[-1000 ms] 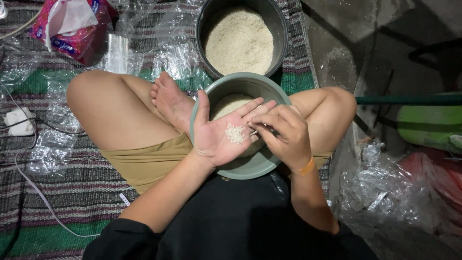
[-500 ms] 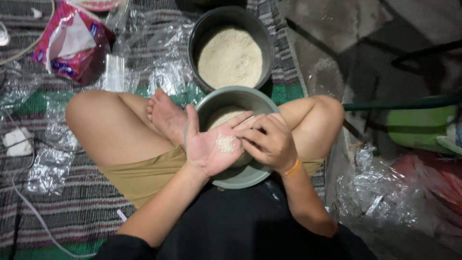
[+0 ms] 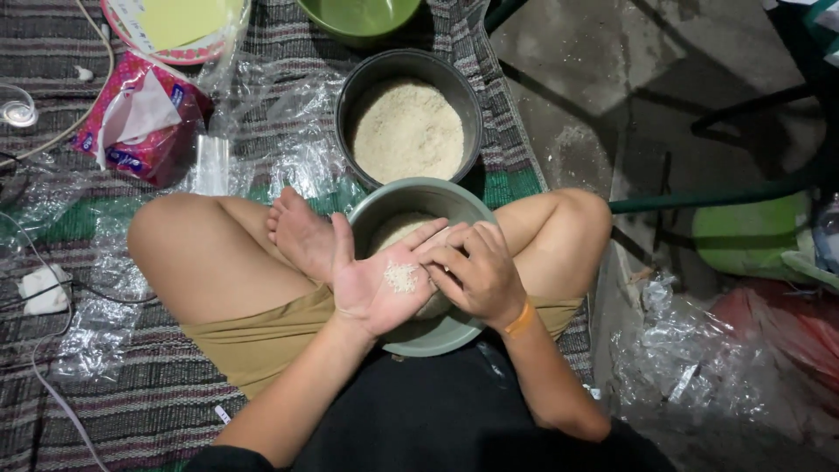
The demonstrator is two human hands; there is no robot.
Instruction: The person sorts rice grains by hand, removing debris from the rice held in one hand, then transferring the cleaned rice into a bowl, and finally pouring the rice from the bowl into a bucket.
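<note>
I sit cross-legged with a grey-green bowl [image 3: 441,332] of rice in my lap. My left hand [image 3: 371,288] lies palm up over the bowl, fingers spread, with a small heap of rice grains [image 3: 401,277] on the palm. Curled beside it, my right hand [image 3: 481,273] touches the left fingertips with its own fingers; an orange band is on that wrist. A dark round pot [image 3: 350,96] full of rice stands on the mat just beyond the bowl.
A striped woven mat [image 3: 131,419] lies under me. Crumpled clear plastic [image 3: 280,122] and a pink tissue packet [image 3: 140,122] sit at the upper left, a white cable and charger [image 3: 39,293] at the left. A green bowl [image 3: 358,17] is at the top, with more plastic [image 3: 682,358] on the right.
The view has shifted, so pot and bowl sit lower in the frame. My hands keep their pose over the bowl, the right fingers still at the left palm.
</note>
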